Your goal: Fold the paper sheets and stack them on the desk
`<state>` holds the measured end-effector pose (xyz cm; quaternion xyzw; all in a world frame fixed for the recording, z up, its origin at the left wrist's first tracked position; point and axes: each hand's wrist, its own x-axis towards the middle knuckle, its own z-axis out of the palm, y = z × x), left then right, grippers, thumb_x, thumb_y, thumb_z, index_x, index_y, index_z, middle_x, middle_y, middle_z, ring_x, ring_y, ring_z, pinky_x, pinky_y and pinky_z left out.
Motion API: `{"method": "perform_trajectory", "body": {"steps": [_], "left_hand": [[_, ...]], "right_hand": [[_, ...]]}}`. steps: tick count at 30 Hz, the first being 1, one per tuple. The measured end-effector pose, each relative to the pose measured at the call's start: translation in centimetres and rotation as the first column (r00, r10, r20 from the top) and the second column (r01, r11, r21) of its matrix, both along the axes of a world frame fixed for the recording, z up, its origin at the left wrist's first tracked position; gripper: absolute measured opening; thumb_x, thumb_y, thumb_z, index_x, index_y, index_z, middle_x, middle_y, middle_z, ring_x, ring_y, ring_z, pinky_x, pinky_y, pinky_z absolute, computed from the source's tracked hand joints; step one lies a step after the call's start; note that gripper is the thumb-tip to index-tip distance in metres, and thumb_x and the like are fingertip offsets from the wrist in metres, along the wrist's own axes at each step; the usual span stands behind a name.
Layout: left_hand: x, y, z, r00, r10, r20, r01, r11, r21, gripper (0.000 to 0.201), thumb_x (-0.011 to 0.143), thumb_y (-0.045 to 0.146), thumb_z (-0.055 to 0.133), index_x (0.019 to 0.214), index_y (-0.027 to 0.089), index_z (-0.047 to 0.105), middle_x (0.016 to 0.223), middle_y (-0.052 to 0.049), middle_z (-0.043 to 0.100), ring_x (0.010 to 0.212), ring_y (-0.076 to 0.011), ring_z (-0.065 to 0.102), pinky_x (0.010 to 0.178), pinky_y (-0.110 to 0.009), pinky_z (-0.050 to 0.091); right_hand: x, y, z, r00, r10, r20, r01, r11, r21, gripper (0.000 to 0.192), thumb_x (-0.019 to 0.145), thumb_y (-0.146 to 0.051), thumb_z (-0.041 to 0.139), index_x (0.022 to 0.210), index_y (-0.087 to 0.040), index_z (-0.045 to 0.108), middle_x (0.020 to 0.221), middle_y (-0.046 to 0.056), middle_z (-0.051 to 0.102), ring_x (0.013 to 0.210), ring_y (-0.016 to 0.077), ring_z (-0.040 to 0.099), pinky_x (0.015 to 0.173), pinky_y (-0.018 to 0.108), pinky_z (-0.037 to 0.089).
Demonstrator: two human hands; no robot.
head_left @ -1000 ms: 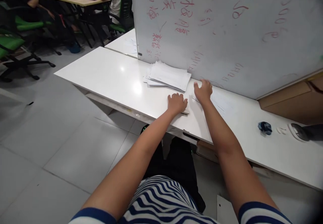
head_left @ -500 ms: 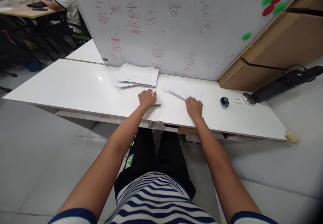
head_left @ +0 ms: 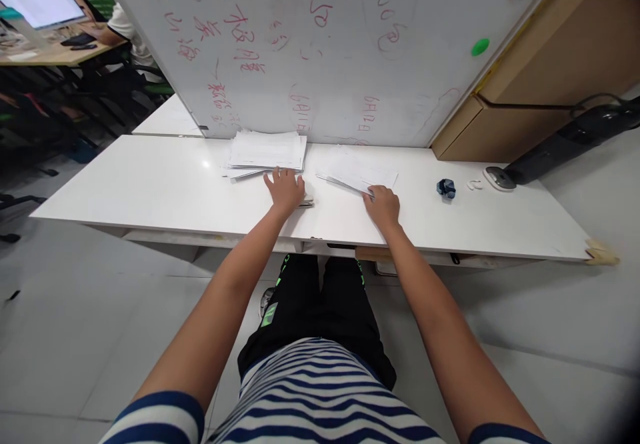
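My left hand (head_left: 286, 189) has its fingers spread, the tips at the front edge of a thick stack of paper (head_left: 270, 149). A small pale, flat object (head_left: 308, 201), maybe a stapler, sticks out at the right side of this hand, mostly hidden by it. To the right, my right hand (head_left: 383, 205) is closed on the near right corner of a few loose paper sheets (head_left: 353, 171). These sheets lie fanned and nearly flat on the white table (head_left: 235, 207).
A whiteboard (head_left: 340, 44) with red writing stands along the table's back edge. Toward the right are a small dark-blue object (head_left: 445, 189), white bits (head_left: 475, 185), a computer mouse (head_left: 500, 179), a black bottle (head_left: 555, 144) and cardboard boxes (head_left: 520, 127). A person (head_left: 125, 27) sits at a desk far left.
The sheets at my right hand have come down from a raised, edge-on tilt to lie flatter. My left hand has reached slightly closer to the paper stack, fingers more spread. The camera view has shifted.
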<state>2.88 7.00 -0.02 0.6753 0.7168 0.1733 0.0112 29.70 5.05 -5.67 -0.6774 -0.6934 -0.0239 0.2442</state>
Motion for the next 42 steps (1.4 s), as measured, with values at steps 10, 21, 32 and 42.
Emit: {"method": "perform_trajectory", "body": {"steps": [10, 21, 32, 42], "left_hand": [[0.0, 0.1, -0.6, 0.999, 0.041, 0.024, -0.039, 0.997, -0.066, 0.046, 0.096, 0.04, 0.026, 0.127, 0.023, 0.056, 0.141, -0.009, 0.053, 0.145, -0.0293, 0.025, 0.117, -0.053, 0.016], [3.8, 0.3, 2.6, 0.833, -0.458, -0.311, 0.463, 0.884, -0.064, 0.033, 0.093, 0.026, 0.043, 0.118, 0.018, 0.063, 0.125, -0.014, 0.063, 0.129, -0.0316, 0.046, 0.116, -0.058, 0.013], [12.0, -1.6, -2.8, 0.845, -0.52, -0.126, 0.487, 0.845, -0.223, 0.067, 0.097, 0.055, 0.029, 0.148, 0.011, 0.037, 0.159, -0.017, 0.026, 0.148, -0.0334, 0.018, 0.116, -0.055, 0.016], [12.2, -1.0, -4.3, 0.897, -0.442, 0.008, 0.438, 0.884, -0.161, 0.064, 0.095, 0.06, 0.03, 0.15, 0.027, 0.036, 0.162, -0.01, 0.019, 0.15, -0.0343, 0.003, 0.115, -0.062, 0.005]], "right_hand": [[-0.2, -0.2, 0.7, 1.0, -0.012, 0.017, 0.013, 0.999, -0.045, 0.042, 0.1, -0.033, 0.031, 0.106, -0.015, 0.069, 0.107, 0.015, 0.067, 0.098, 0.0283, 0.056, 0.081, 0.038, 0.039], [-0.5, 0.0, 0.4, 0.984, -0.084, 0.156, 0.093, 0.994, -0.05, 0.042, 0.102, -0.029, 0.027, 0.096, -0.011, 0.064, 0.09, 0.014, 0.068, 0.078, 0.0212, 0.057, 0.067, 0.031, 0.032], [-0.6, 0.0, 0.6, 0.982, -0.121, 0.146, 0.125, 0.992, -0.02, 0.043, 0.104, -0.031, 0.027, 0.096, -0.011, 0.064, 0.089, 0.014, 0.069, 0.078, 0.0201, 0.06, 0.066, 0.03, 0.029], [-0.6, 0.1, 0.5, 0.982, -0.134, 0.134, 0.139, 0.99, -0.03, 0.045, 0.104, -0.033, 0.026, 0.095, -0.011, 0.065, 0.087, 0.013, 0.07, 0.078, 0.0209, 0.06, 0.065, 0.031, 0.029]]}}
